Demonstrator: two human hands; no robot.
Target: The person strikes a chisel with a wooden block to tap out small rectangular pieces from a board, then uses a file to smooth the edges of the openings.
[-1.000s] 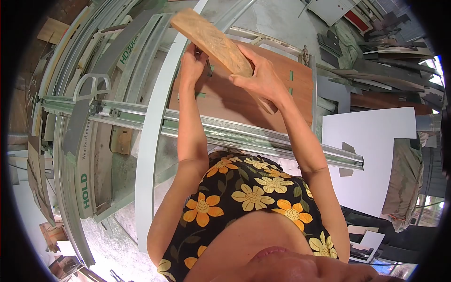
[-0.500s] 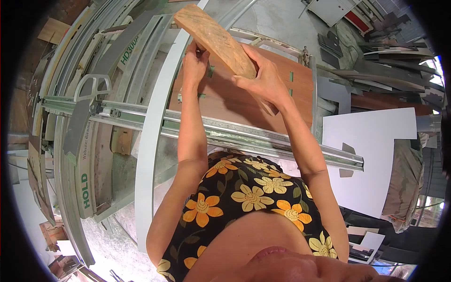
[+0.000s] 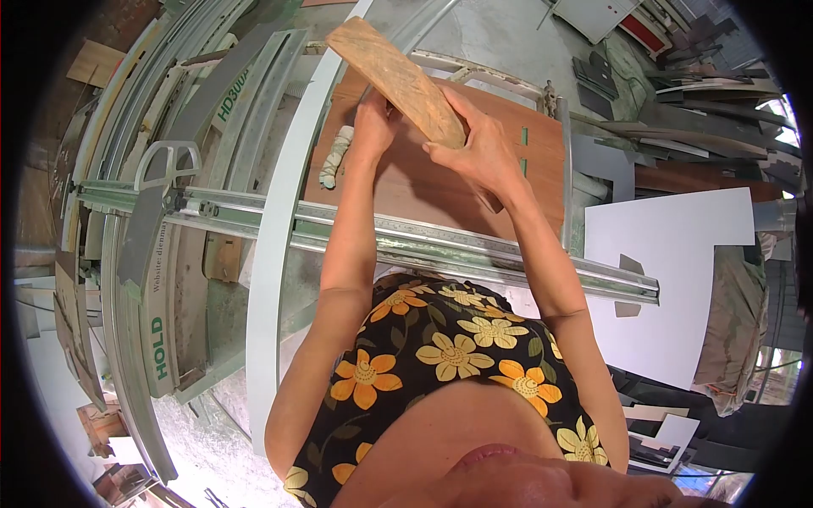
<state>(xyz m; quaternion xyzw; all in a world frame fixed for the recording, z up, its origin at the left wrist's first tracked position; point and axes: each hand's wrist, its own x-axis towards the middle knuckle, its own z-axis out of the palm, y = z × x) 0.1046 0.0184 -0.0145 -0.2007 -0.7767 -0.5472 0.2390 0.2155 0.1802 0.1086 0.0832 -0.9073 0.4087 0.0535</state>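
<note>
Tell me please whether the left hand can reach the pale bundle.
Probably yes: the pale bundle lies beside the left hand, with nothing visible between them, though the wooden block partly hides that hand.

Your right hand (image 3: 489,152) has the block (image 3: 398,80) above the surface (image 3: 544,152), your left hand (image 3: 373,127) is just left of it, and the bundle (image 3: 336,158) lies on the surface left of that wrist. The rail (image 3: 457,245) crosses beneath your forearms, nearer you; the strip (image 3: 279,229) passes over it on the left, the sheet (image 3: 677,254) behind its right end.
</note>
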